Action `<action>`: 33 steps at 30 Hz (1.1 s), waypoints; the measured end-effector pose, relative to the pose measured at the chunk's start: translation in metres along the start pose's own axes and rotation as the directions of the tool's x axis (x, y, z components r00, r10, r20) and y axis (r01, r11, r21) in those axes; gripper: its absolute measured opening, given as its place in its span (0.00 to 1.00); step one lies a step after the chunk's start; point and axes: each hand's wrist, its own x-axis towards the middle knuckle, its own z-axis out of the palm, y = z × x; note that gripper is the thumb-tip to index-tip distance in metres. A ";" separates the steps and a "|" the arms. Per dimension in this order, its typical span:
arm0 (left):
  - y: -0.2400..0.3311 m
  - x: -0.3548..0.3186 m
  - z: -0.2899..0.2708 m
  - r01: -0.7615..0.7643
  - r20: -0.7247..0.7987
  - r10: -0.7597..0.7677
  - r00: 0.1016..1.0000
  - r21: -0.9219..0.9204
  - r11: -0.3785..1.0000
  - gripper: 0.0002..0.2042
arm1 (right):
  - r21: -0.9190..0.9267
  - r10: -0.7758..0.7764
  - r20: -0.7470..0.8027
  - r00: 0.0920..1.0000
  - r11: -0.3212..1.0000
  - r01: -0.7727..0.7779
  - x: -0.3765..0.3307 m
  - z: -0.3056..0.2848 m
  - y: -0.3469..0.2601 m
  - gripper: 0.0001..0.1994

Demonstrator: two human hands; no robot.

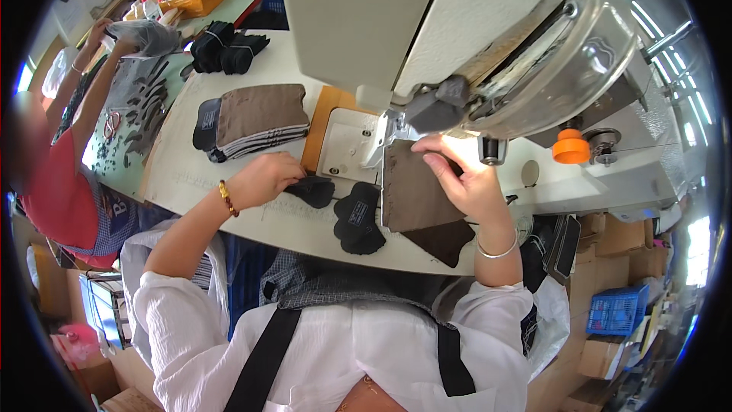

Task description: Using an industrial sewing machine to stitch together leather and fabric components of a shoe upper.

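Observation:
My right hand (pixel 463 177) presses a brown fabric panel (pixel 415 194) flat on the bed of a cream sewing machine (pixel 427 23), its fingertips close to the needle area (pixel 396 126). My left hand (pixel 263 180) rests on the white table (pixel 229 214), fingers pinching a small black cut piece (pixel 314 189). Two more black shaped pieces (pixel 358 217) lie between my hands, just left of the brown panel. A beaded bracelet sits on my left wrist, a silver bangle on the right.
A stack of brown and dark fabric panels (pixel 255 118) lies behind my left hand. Black bundles (pixel 225 49) sit farther back. Another person in red (pixel 61 175) works at a green table on the left. An orange knob (pixel 572 146), cardboard boxes and a blue crate (pixel 616 309) are at right.

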 end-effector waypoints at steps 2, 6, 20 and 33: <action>0.007 -0.002 0.002 0.080 -0.001 -0.080 0.997 0.045 0.996 0.05 | 0.009 0.064 0.021 0.998 0.998 -0.064 -0.003 0.000 0.001 0.08; 0.012 -0.001 0.001 -0.039 0.021 0.039 0.999 0.030 0.999 0.07 | 0.055 0.132 -0.007 0.991 0.990 -0.131 -0.010 0.001 0.004 0.09; -0.007 0.005 -0.003 -0.067 0.017 0.068 0.998 -0.032 0.997 0.09 | 0.114 0.103 -0.059 0.993 0.989 -0.095 -0.009 0.006 0.007 0.08; 0.053 0.017 0.000 0.127 -0.277 0.042 0.960 0.563 0.817 0.18 | -0.222 0.009 -0.031 0.999 0.975 -0.016 -0.023 0.007 0.016 0.13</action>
